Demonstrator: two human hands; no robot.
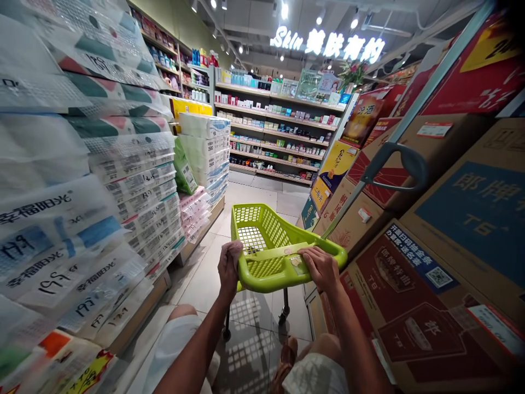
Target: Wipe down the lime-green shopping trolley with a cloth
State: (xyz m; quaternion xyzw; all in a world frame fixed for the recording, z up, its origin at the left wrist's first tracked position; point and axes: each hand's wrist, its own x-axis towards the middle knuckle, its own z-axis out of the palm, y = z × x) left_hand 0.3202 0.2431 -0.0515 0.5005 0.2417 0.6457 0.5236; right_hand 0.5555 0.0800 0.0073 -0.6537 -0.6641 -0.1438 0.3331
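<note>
In front of me stands a lime-green plastic shopping cart [270, 283] with a perforated basket on thin legs with wheels. My left hand [227, 273] is at the cart's left near corner, closed on a greyish-pink cloth [233, 249] that is pressed against the rim. My right hand [322, 266] lies over the right part of the cart's handle, its fingers curled onto the top near a worn label [298, 264]. The palm side of each hand is hidden. Inside the basket only the lattice floor and walls show.
Stacked packs of tissue paper [135, 148] line the left side. Cardboard cartons [410, 306] are piled on the right, beside a metal post with a grey-blue hook-shaped handle [396, 167]. Tiled floor [246, 189] leads to shelves of small boxes [279, 112] at the far end.
</note>
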